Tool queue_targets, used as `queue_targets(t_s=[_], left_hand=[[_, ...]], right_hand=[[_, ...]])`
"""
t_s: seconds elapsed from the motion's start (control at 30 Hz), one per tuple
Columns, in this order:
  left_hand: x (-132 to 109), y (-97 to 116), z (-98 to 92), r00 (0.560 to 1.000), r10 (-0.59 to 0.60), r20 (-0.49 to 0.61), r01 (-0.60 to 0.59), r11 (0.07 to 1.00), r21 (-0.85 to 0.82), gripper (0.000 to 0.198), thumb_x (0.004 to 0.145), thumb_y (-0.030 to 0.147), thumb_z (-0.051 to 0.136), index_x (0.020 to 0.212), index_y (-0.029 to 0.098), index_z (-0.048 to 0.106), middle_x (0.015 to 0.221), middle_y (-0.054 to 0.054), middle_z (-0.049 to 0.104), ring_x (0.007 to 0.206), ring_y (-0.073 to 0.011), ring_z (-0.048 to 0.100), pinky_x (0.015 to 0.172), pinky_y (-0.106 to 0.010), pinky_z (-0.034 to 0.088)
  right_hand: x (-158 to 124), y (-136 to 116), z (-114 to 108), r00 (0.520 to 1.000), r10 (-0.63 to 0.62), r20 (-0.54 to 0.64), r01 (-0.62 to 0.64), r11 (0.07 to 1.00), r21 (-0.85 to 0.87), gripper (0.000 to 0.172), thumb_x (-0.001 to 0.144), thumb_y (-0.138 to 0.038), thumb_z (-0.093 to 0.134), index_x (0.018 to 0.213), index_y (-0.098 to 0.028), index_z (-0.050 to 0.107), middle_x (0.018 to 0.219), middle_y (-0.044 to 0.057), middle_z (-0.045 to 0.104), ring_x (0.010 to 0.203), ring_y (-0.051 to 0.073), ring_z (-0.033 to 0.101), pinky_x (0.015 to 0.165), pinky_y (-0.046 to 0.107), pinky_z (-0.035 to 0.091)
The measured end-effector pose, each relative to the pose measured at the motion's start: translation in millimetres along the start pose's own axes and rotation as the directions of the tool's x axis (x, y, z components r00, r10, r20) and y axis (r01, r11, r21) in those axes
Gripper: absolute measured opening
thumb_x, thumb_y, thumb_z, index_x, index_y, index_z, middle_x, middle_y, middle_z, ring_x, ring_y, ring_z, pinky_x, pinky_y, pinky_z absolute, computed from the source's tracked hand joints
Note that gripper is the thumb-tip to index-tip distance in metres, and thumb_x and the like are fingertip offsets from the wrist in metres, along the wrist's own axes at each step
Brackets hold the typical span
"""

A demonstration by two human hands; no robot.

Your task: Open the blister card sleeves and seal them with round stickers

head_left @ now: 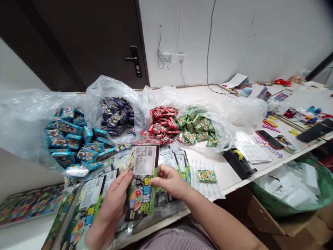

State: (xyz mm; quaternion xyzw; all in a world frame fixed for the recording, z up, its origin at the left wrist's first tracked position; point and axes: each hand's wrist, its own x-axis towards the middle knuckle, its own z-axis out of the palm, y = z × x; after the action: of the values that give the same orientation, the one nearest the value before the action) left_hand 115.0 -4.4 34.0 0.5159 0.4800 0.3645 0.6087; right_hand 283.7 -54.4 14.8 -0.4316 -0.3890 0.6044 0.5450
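A dark printed pouch with a white label (142, 201) is held upright between my hands at the front of the table. My left hand (114, 201) grips its left edge, fingers closed. At its right edge, my right hand (169, 180) pinches it between thumb and fingers. More labelled pouches (87, 208) lie in piles on the left and behind my right hand. Beyond them, plastic bags spill blue packets (69, 135), purple packets (117, 116), red packets (163, 125) and green packets (199, 128). One green packet (207, 176) lies on white label sheets (212, 189) to the right.
A black tape dispenser (239, 165) stands near the table edge (260, 173) on the right, with a phone (270, 139) beyond it. Below the edge are a green bag of white scraps (322, 199) and a cardboard box (265, 220).
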Motion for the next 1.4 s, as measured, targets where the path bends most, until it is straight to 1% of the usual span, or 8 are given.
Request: queue_targets(t_s=[0.13, 0.33, 0.57, 0.7, 0.83, 1.07, 1.27, 1.4], left_hand=[[-13.3, -5.6, -3.1, 0.991, -0.056, 0.120, 0.070, 0.991, -0.117, 0.046, 0.068, 0.044, 0.078, 0.105, 0.019, 0.066, 0.092, -0.004, 0.073, 0.084, -0.0203, 0.068, 0.076, -0.027, 0.055], [-39.2, -36.3, -17.8, 0.949, -0.172, 0.266, 0.253, 0.916, -0.310, 0.041, 0.073, 0.042, 0.075, 0.104, 0.016, 0.068, 0.083, -0.007, 0.073, 0.067, -0.0162, 0.067, 0.067, -0.026, 0.053], [-16.7, -18.2, -11.0, 0.999, -0.034, 0.011, 0.035, 0.919, -0.393, 0.040, 0.076, 0.036, 0.075, 0.109, 0.017, 0.064, 0.100, -0.006, 0.071, 0.086, -0.0161, 0.067, 0.076, -0.024, 0.053], [-9.0, -18.0, -2.6, 0.999, -0.050, 0.000, 0.044, 0.864, -0.502, 0.035, 0.071, 0.033, 0.078, 0.098, 0.015, 0.064, 0.088, -0.004, 0.072, 0.075, -0.0147, 0.067, 0.071, -0.024, 0.053], [-20.2, -33.6, 4.5, 0.999, -0.002, -0.038, -0.016, 0.882, -0.471, 0.036, 0.075, 0.031, 0.075, 0.105, 0.018, 0.062, 0.092, -0.004, 0.072, 0.078, -0.0138, 0.067, 0.076, -0.024, 0.053], [-33.1, -35.1, 2.9, 0.989, -0.085, 0.118, 0.135, 0.838, -0.529, 0.037, 0.072, 0.032, 0.079, 0.101, 0.016, 0.062, 0.088, -0.004, 0.073, 0.074, -0.0157, 0.068, 0.069, -0.025, 0.054], [-29.2, -33.9, -4.1, 0.992, -0.088, -0.094, 0.021, 0.831, -0.555, 0.037, 0.070, 0.028, 0.080, 0.099, 0.017, 0.060, 0.086, 0.000, 0.071, 0.070, -0.0105, 0.066, 0.066, -0.020, 0.052], [-28.2, -32.3, -5.5, 0.992, -0.123, -0.018, 0.089, 0.804, -0.589, 0.036, 0.070, 0.028, 0.079, 0.098, 0.016, 0.060, 0.085, -0.001, 0.071, 0.074, -0.0129, 0.067, 0.068, -0.021, 0.053]], right_hand=[[2.9, 2.8, -8.5, 0.994, -0.047, -0.103, 0.047, 0.999, -0.002, 0.040, 0.064, -0.049, 0.078, 0.086, -0.020, 0.062, 0.088, 0.001, 0.069, 0.085, 0.018, 0.063, 0.082, 0.032, 0.047], [-7.4, 16.4, -4.9, 0.998, 0.067, 0.007, -0.066, 0.992, -0.104, 0.036, 0.069, -0.050, 0.074, 0.080, -0.020, 0.058, 0.071, -0.002, 0.060, 0.064, 0.013, 0.054, 0.058, 0.025, 0.043], [-21.3, 27.9, -0.5, 0.994, 0.088, 0.068, -0.053, 0.911, -0.409, 0.030, 0.077, -0.039, 0.068, 0.067, -0.021, 0.046, 0.061, -0.005, 0.046, 0.056, 0.011, 0.044, 0.053, 0.024, 0.034], [-29.4, 21.6, -5.3, 0.985, 0.137, 0.102, -0.086, 0.913, -0.398, 0.025, 0.078, -0.038, 0.066, 0.072, -0.021, 0.050, 0.067, -0.003, 0.052, 0.064, 0.013, 0.052, 0.059, 0.026, 0.041], [-26.2, -1.5, -13.1, 0.988, 0.093, 0.120, -0.057, 0.960, -0.274, 0.031, 0.077, -0.037, 0.068, 0.102, -0.023, 0.058, 0.097, 0.003, 0.063, 0.091, 0.018, 0.060, 0.080, 0.032, 0.046], [-12.4, -8.5, -9.1, 1.000, 0.017, -0.024, -0.024, 0.942, -0.334, 0.021, 0.079, -0.034, 0.064, 0.069, -0.021, 0.051, 0.063, -0.004, 0.049, 0.059, 0.012, 0.047, 0.057, 0.026, 0.038], [-38.9, 7.2, -3.0, 0.936, 0.263, 0.233, -0.178, 0.926, -0.332, 0.024, 0.071, -0.029, 0.073, 0.090, -0.022, 0.059, 0.083, 0.000, 0.060, 0.072, 0.015, 0.053, 0.062, 0.028, 0.042], [-53.1, 28.7, -3.4, 0.954, 0.273, 0.126, -0.188, 0.868, -0.459, 0.021, 0.073, -0.028, 0.070, 0.069, -0.021, 0.051, 0.063, -0.004, 0.047, 0.058, 0.012, 0.041, 0.053, 0.026, 0.032]])
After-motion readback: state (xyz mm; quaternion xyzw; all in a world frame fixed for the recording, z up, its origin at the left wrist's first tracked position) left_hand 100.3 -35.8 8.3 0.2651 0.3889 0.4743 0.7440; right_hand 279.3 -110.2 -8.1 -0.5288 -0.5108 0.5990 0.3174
